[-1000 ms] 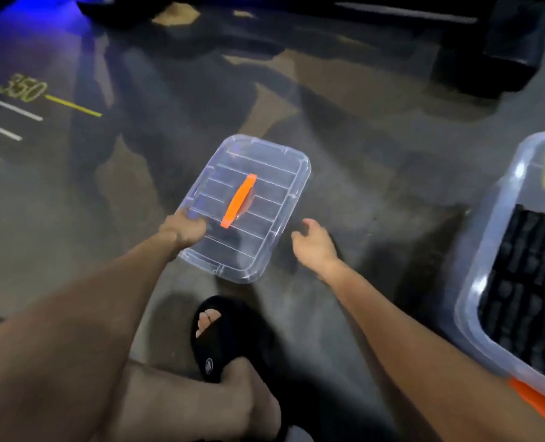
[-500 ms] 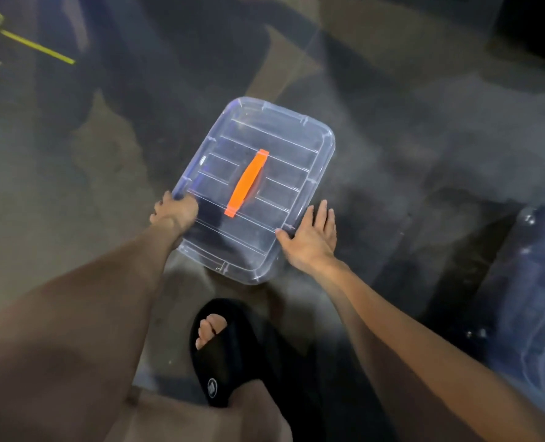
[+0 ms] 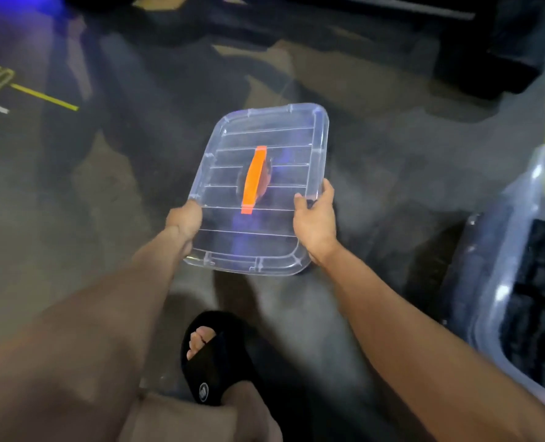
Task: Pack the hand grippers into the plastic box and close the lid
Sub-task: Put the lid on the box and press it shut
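Dark grey floor (image 3: 73,218) with yellow painted lines forms the background. 1 clear rectangular plastic lid (image 3: 261,189) with ribbed panels and an orange strap handle (image 3: 253,180) at its centre sits in the middle of the view, held at 2 edges. Left hand (image 3: 185,218) grips the lid's left edge, fingers curled round the rim. Right hand (image 3: 315,218) grips the lid's right edge, thumb on top and fingers wrapped beneath. Right of the lid, well apart from it, stands 1 clear plastic box (image 3: 494,282), cut off by the frame edge; black hand grippers (image 3: 542,307) fill its interior, individual shapes blurred. Below the lid, 1 foot in a black slide sandal (image 3: 213,362) rests on the floor.
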